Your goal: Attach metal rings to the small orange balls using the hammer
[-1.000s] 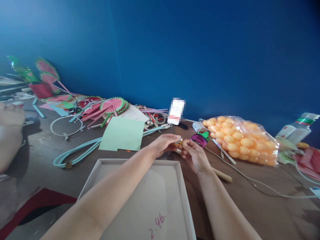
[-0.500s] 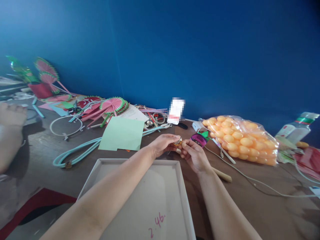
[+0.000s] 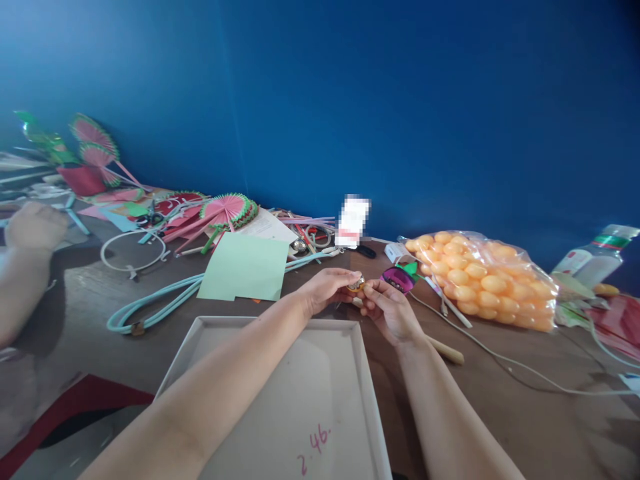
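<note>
Above the far edge of the white box lid [image 3: 300,373], my two hands meet around a small round shiny silver-and-gold piece [image 3: 357,285], possibly a bell. My left hand [image 3: 325,290] pinches it from the left with thumb and fingers. From the right, the thumb and fingertips of my right hand [image 3: 393,310] close on its edge. A purple item with green leaf shapes [image 3: 399,277] lies just behind my right hand. Part of a wooden stick [image 3: 445,349] shows from under my right wrist.
A light green sheet [image 3: 243,267] and looped pale blue tubing [image 3: 160,303] lie left of my hands. Behind are paper fans [image 3: 229,211] and a phone [image 3: 353,223]. To the right sit a bag of orange balls [image 3: 487,280] and a bottle [image 3: 597,257]. Another person's hand [image 3: 36,228] is far left.
The other person's hand at the far left has shifted a little to the right. My hands and the small round piece stay nearly as they were.
</note>
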The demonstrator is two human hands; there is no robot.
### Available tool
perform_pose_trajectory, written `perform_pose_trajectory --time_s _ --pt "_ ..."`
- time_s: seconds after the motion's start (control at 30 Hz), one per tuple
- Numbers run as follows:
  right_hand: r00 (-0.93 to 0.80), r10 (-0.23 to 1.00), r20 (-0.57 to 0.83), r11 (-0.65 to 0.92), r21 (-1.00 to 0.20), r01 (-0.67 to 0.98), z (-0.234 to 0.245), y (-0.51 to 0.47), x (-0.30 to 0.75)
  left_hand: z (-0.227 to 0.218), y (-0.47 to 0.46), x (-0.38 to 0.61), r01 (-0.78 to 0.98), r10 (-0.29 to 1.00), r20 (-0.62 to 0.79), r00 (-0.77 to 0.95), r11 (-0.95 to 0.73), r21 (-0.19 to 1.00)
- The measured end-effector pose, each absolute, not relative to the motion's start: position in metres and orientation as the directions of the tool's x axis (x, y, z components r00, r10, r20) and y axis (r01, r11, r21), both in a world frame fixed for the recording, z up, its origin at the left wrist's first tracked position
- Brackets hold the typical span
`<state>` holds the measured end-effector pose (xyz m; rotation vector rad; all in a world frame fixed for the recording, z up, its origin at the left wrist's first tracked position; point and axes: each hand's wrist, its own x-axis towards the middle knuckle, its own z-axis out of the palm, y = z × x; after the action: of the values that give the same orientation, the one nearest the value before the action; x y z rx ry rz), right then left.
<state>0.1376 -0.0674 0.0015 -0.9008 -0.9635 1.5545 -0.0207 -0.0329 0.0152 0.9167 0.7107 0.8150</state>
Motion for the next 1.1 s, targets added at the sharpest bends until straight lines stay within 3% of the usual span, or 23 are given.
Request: perform_pose_trajectory --time_s 1.1 --pt "-0.040 0.999 -0.034 -0.043 -0.967 -0.253 0.0021 -0.0685 0.1318 0.0160 -0.0343 -0.0199 -0.252 0.857 -0.128 0.500 0.285 0.925"
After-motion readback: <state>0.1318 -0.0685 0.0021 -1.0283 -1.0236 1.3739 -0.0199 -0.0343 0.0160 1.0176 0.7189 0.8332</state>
